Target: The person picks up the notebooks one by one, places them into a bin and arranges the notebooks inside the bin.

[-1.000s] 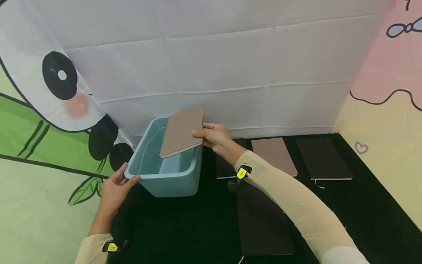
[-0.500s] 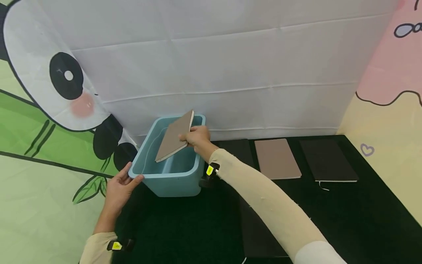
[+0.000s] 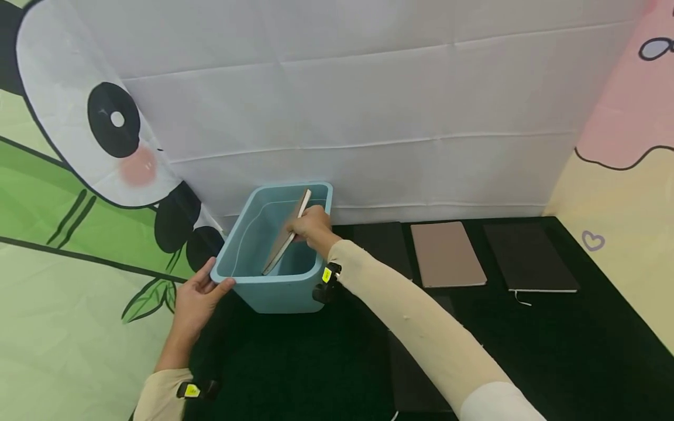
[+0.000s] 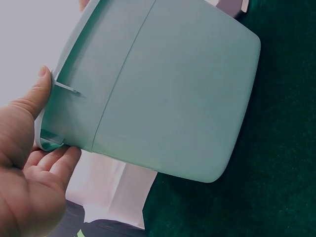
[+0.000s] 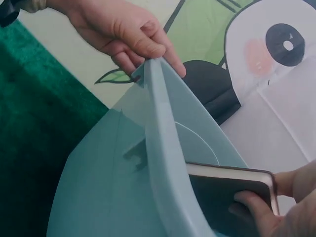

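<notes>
A light blue plastic bin stands on the dark green cloth. My left hand pinches its near left corner, thumb over the rim and fingers beneath, as the left wrist view shows on the bin's rim. Inside the bin's opening, a taupe notebook is held on edge, tilted, by my right hand. In the right wrist view the thumb presses one cover of the notebook while fingers lie behind. The notebook's lower end is down inside the bin.
Right of the bin lie a black notebook, a pinkish-beige notebook and another black notebook with a ribbon. A further black notebook is partly under my right forearm. A white cloth wall rises behind.
My right hand has carried the taupe notebook left and down into the bin, turning it from nearly flat to on edge. My left hand keeps its hold on the corner.
</notes>
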Available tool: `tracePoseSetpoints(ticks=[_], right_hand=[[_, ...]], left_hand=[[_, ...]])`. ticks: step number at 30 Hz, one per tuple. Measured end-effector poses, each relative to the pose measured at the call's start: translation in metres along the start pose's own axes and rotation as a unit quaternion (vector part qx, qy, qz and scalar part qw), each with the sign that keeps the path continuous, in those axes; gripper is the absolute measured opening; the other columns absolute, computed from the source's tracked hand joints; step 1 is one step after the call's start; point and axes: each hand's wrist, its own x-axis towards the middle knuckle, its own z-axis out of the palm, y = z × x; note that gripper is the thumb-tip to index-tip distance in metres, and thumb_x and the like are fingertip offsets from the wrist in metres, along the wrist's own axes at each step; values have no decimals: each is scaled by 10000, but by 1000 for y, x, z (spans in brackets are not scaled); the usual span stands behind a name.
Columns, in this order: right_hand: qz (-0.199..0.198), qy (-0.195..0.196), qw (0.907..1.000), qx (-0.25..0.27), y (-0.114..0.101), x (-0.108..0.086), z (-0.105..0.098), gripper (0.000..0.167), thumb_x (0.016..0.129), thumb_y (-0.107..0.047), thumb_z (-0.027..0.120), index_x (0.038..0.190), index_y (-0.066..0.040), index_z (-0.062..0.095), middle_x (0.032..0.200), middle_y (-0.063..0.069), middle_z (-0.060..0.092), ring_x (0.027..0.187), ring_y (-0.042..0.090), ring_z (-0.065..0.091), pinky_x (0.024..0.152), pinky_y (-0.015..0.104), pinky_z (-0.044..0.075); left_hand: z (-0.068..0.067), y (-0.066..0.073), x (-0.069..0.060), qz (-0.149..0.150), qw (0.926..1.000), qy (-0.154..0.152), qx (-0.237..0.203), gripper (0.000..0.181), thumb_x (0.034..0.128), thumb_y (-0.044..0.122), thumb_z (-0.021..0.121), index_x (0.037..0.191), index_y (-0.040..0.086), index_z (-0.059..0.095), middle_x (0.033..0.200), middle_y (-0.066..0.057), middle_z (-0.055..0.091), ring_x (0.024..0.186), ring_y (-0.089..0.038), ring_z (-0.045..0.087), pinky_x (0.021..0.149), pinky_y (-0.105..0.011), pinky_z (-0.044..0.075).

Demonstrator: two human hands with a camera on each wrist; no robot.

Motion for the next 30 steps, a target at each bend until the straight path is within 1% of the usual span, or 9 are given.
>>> tracePoseSetpoints(ticks=[5,8,10,13,15,18,23,27,30], right_hand=[[91,-238,9995,197,3,-1,5,271,902,-9,754,1136,104,677,1026,228,740,851,303,776,780,377,640],[206,-447,9986,175,5,-4,6,319,925,20,711,1217,114,623,1115,238,704,875,310,771,806,379,636],[145,-522,9985,4,5,-6,4,344,928,25,689,1251,109,605,1150,229,686,863,299,767,796,372,636],[4,-643,9979,-89,4,-8,-5,435,925,21,678,1341,76,560,1277,212,635,904,314,754,815,378,631],[-119,-830,9965,-55,2,-11,-14,502,927,-6,691,1399,48,530,1369,211,588,987,335,733,825,379,629],[-166,-1329,9910,37,-2,-13,-30,555,949,-51,698,1461,19,498,1494,199,501,1139,358,678,865,375,619],[-203,-2018,9792,-75,-5,-24,-64,558,987,-149,684,1493,-17,489,1543,183,455,1273,348,609,961,392,584],[-340,-2205,9747,-119,1,-38,-97,553,998,-213,681,1491,-39,499,1534,156,482,1329,336,572,1033,420,541],[-560,-2190,9740,-128,14,-50,-125,554,1001,-247,679,1490,-52,503,1518,139,514,1350,334,555,1046,421,533]], left_hand=[[2,0,-1,39,10000,7,-70,777,1002,306,678,1629,158,245,1627,-142,339,1437,-354,415,1001,-265,419],[4,-1,-2,47,10000,10,-57,779,999,313,680,1628,155,249,1620,-142,351,1429,-351,425,1001,-264,421],[5,-1,-3,54,10000,7,-44,781,997,321,682,1627,154,252,1612,-144,364,1421,-350,434,999,-264,424],[6,0,-3,91,10000,-13,-37,788,992,335,685,1626,152,253,1605,-148,375,1415,-350,439,996,-259,428],[6,0,-3,113,9999,-7,-5,792,989,340,689,1626,155,256,1603,-145,378,1414,-347,442,992,-248,431],[5,0,-2,147,9999,-2,-6,801,983,344,697,1625,154,257,1611,-145,366,1422,-352,434,988,-238,432],[2,-1,0,173,9998,-43,-14,809,983,348,695,1628,159,245,1622,-140,350,1432,-357,425,998,-254,428],[1,-2,0,172,9998,-17,29,801,990,342,688,1629,156,242,1617,-145,357,1426,-356,433,999,-257,428],[3,-3,0,177,9998,-14,-38,794,992,323,687,1627,144,244,1619,-150,353,1422,-351,434,982,-206,445]])
